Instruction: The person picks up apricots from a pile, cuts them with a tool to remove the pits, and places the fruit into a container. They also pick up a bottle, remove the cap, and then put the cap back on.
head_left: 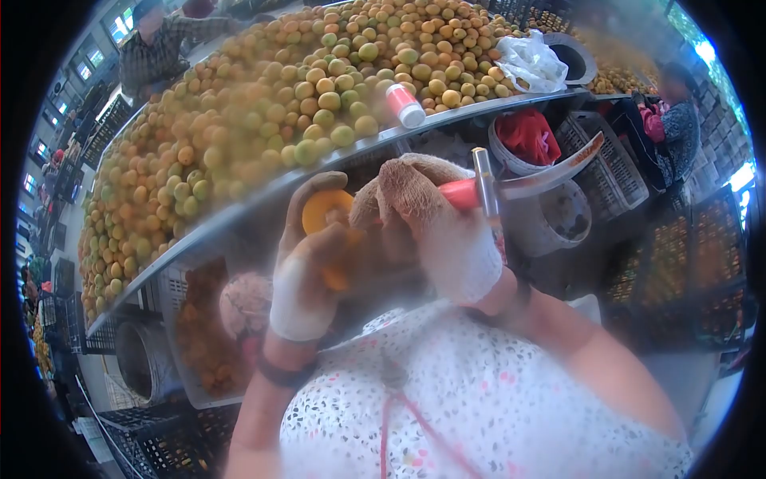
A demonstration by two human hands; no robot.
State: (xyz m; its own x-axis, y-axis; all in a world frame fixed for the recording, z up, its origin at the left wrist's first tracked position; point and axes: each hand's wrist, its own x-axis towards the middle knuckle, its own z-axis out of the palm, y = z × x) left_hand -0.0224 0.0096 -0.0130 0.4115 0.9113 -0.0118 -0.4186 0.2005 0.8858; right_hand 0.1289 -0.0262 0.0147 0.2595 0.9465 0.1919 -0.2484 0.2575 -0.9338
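Both of my hands wear stained white gloves and meet in front of my chest. My left hand (311,263) is curled around an orange-yellow fruit (325,211), with more yellow-orange flesh showing below its fingers. My right hand (435,223) is wrapped round the red handle of a knife (550,177), whose curved blade points right. A metal bar-like piece (485,184) crosses the knife where handle and blade meet. The right fingertips are close to the fruit; blur hides whether they touch it.
A metal-edged table (239,209) holds a heap of fruit, a red-and-white bottle (405,105) and a plastic bag (533,62). Buckets (550,217) and crates (610,160) stand below. People are at upper left (155,48) and right (678,120).
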